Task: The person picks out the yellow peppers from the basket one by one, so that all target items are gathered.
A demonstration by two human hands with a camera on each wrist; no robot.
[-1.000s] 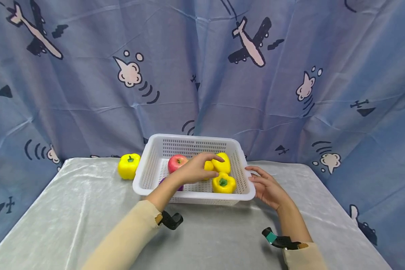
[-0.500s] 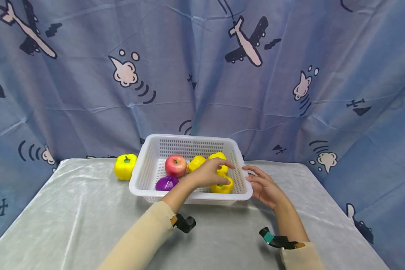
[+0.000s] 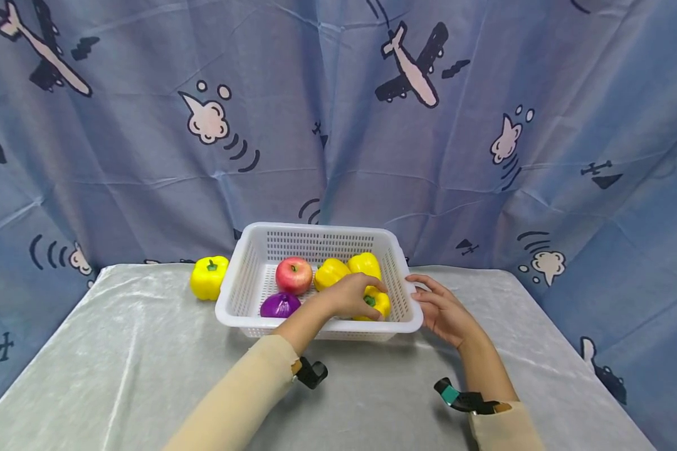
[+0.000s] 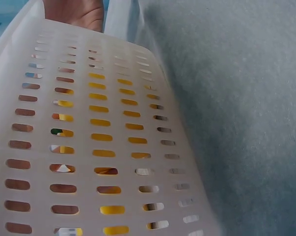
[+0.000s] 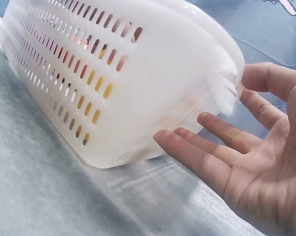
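Front yellow pepper (image 3: 381, 305), cupped by the curled fingers of the left hand (image 3: 350, 297) at the right front of a white basket (image 3: 242, 322).

Inside the basket, from the left, a purple onion (image 3: 280, 305) is placed before a red apple (image 3: 294, 275); next are seen a middle yellow pepper (image 3: 330, 273) and a rear yellow pepper (image 3: 365, 264). The basket's right end is touched by the right hand (image 3: 442, 313), its fingers mostly extended. Outside, a loose yellow pepper (image 3: 209, 278) is set just beside the basket's left end on a pale cloth (image 3: 146, 351). The front rim is crossed by the left wrist, and the front yellow pepper is partly hidden by the left hand. A blue patterned curtain (image 3: 259, 94) is hung behind.
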